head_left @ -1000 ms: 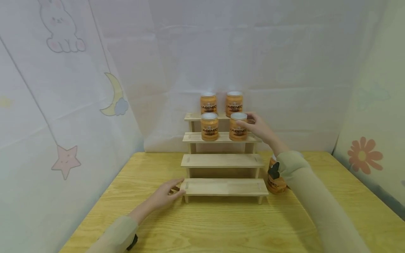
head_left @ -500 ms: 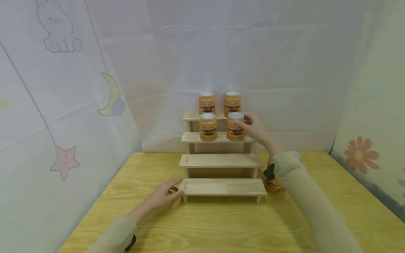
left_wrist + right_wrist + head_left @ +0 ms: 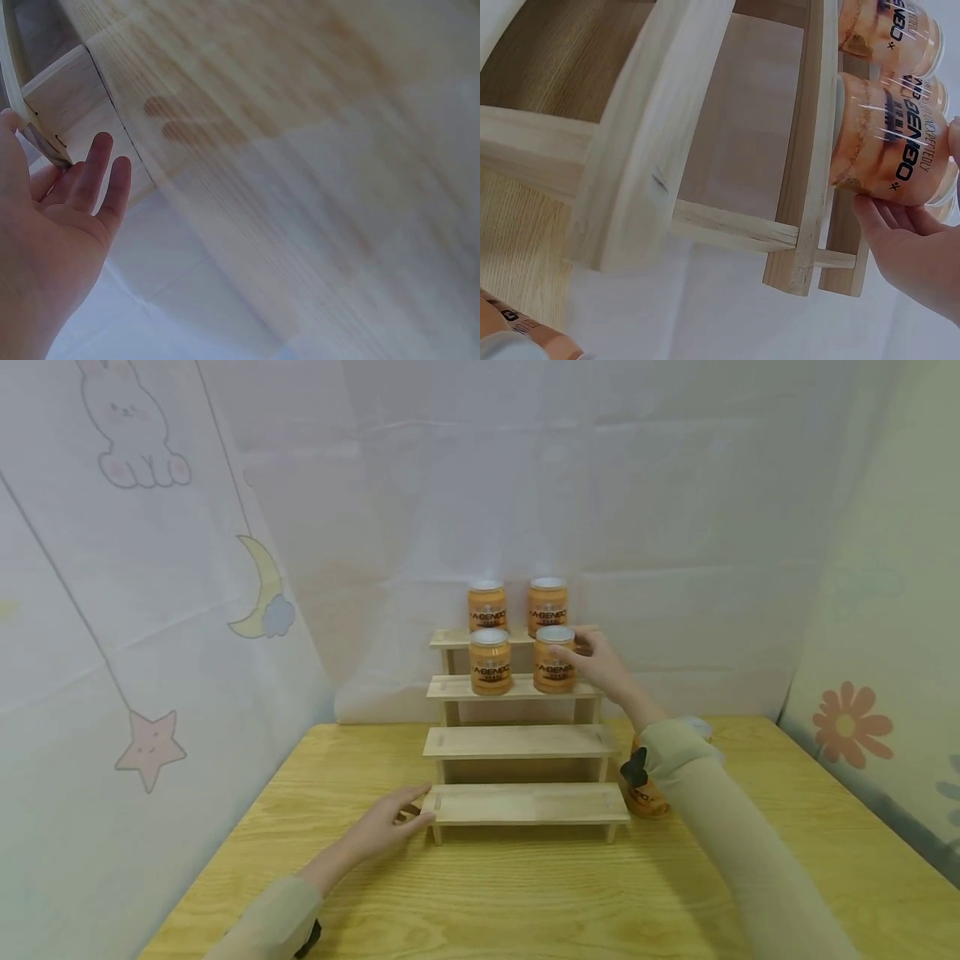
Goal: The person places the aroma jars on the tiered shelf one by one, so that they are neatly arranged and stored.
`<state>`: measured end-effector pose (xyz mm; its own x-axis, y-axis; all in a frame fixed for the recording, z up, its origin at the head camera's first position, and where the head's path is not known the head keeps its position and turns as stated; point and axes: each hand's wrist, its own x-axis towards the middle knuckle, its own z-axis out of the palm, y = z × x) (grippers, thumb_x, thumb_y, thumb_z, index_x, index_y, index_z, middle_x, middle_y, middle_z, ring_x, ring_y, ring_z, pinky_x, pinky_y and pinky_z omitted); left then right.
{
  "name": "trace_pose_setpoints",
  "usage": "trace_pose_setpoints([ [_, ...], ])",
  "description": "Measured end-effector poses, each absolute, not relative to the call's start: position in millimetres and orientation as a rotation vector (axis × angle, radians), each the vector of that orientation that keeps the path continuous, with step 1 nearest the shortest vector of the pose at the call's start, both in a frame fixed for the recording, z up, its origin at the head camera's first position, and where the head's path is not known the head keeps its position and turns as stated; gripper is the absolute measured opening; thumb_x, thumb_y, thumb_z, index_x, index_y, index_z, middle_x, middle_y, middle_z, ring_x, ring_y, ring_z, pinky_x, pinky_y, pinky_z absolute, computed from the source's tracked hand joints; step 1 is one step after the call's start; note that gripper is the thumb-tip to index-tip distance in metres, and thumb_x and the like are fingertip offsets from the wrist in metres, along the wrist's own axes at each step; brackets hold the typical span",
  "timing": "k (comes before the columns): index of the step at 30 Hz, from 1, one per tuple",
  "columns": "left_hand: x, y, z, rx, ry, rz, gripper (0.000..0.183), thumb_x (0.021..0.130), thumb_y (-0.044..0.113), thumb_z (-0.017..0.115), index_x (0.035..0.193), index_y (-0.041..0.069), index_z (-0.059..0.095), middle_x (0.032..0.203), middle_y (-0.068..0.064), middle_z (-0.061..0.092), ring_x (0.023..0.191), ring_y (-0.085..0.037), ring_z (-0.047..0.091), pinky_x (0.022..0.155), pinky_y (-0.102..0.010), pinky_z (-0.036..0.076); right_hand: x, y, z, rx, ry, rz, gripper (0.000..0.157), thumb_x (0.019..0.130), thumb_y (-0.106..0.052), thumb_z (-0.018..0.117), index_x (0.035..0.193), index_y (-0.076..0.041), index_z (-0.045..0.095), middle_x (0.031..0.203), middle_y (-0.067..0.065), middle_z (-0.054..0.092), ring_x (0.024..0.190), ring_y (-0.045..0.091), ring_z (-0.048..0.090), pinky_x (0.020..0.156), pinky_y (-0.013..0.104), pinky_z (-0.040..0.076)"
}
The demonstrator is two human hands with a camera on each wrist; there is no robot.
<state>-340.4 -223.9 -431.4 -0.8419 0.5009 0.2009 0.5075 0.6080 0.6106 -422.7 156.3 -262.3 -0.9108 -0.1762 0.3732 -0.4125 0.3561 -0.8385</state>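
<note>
A stepped wooden display stand (image 3: 525, 740) faces me on the table. My right hand (image 3: 606, 675) grips an orange can (image 3: 552, 678) with a silver lid at the right part of the second step from the top. In the right wrist view, thumb and fingers lie on either side of this can (image 3: 900, 142), whose base is at the step. To its left on the same step stands a matching can (image 3: 491, 672). Two more, a left can (image 3: 487, 607) and a right can (image 3: 547, 605), stand on the top step. My left hand (image 3: 381, 827) pinches the left end of the lowest step.
More orange cans (image 3: 649, 803) stand on the table right of the stand, partly hidden behind my right sleeve (image 3: 690, 760). Behind the table (image 3: 480, 893) hangs a pale cloth backdrop (image 3: 675, 527), with printed side panels left and right.
The gripped can has shifted very slightly left along its step with my right hand. My left hand stays at the lowest step. The whole head view has drifted a little.
</note>
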Motion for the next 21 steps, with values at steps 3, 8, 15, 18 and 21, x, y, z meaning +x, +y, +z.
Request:
trace_pose_setpoints([
  [3,-339,-223,-432,-0.881,-2.807,-1.068,0.063,0.094,0.043,0.053,0.144,0.007,0.038,0.142,-0.016,0.045,0.108,-0.028,0.060,0.087,-0.043,0.053,-428,161,-266,0.556,-2.424,1.529,0.058,0.090,-0.036,0.062,0.137,-0.007,0.045,0.137,0.015,0.045,0.128,0.034,0.044,0.105,0.049,0.040],
  [8,-338,-221,-431,-0.883,-2.802,-1.062,0.061,0.095,0.039,0.054,0.144,0.007,0.038,0.142,-0.016,0.045,0.107,-0.028,0.060,0.087,-0.042,0.053,-425,171,-264,0.607,-2.502,1.444,0.056,0.092,-0.035,0.061,0.140,-0.012,0.043,0.141,0.013,0.042,0.129,0.035,0.042,0.103,0.051,0.040],
  [15,-337,-222,-431,-0.870,-2.813,-1.075,0.063,0.094,0.043,0.052,0.144,0.008,0.037,0.141,-0.015,0.045,0.107,-0.027,0.059,0.087,-0.041,0.053,-412,190,-265,0.525,-2.631,1.394,0.068,0.090,-0.046,0.059,0.143,-0.010,0.038,0.145,0.014,0.040,0.131,0.033,0.040,0.106,0.053,0.036],
  [18,-337,-222,-431,-0.881,-2.811,-1.064,0.064,0.094,0.044,0.052,0.145,0.008,0.037,0.141,-0.016,0.045,0.107,-0.027,0.060,0.086,-0.040,0.053,-407,199,-268,0.518,-2.669,1.355,0.070,0.089,-0.050,0.058,0.143,-0.009,0.039,0.146,0.014,0.040,0.131,0.033,0.041,0.106,0.053,0.036],
  [21,-337,-223,-431,-0.883,-2.808,-1.061,0.063,0.094,0.043,0.052,0.144,0.008,0.037,0.141,-0.017,0.045,0.107,-0.027,0.060,0.086,-0.039,0.054,-402,209,-271,0.548,-2.673,1.353,0.067,0.091,-0.047,0.057,0.142,-0.007,0.039,0.145,0.015,0.040,0.131,0.034,0.041,0.105,0.053,0.036],
])
